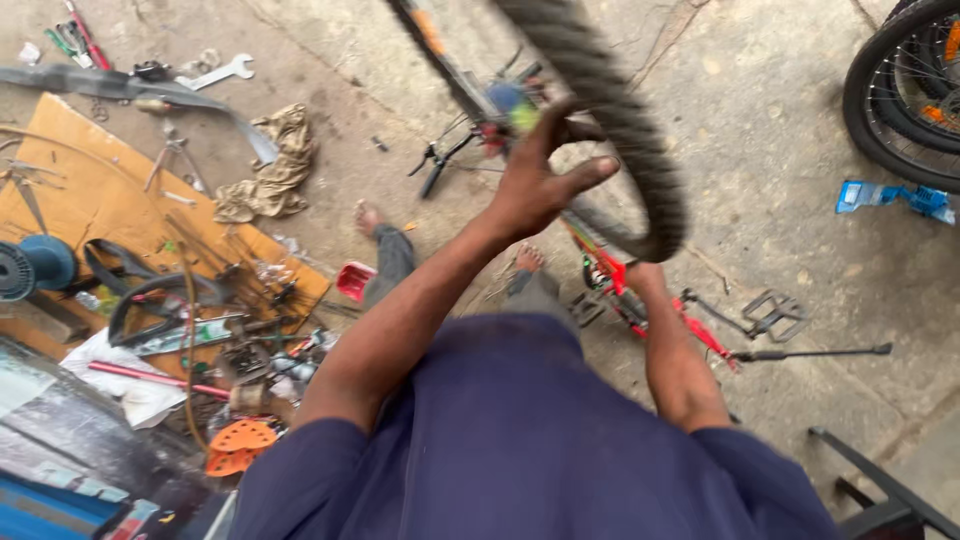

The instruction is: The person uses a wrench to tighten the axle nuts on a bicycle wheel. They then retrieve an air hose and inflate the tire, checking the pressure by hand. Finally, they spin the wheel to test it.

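A bicycle wheel with a knobbly black tyre (640,140) is held up in front of me, blurred by motion. My left hand (540,175) grips it from inside the rim, fingers reaching up toward the hub and thumb stretched to the tyre. My right hand (645,272) meets the tyre's lower edge, with its fingers hidden behind the rubber. Below the wheel lies a red bicycle frame (640,305) on the concrete floor. My bare feet (370,215) stand beside it.
A cardboard sheet (90,190) at left carries scattered tools, cables and parts. A spanner (215,72) and a rag (275,165) lie near it. Another bicycle wheel (895,100) stands at top right, a pedal (775,315) and a black chair (880,495) at right.
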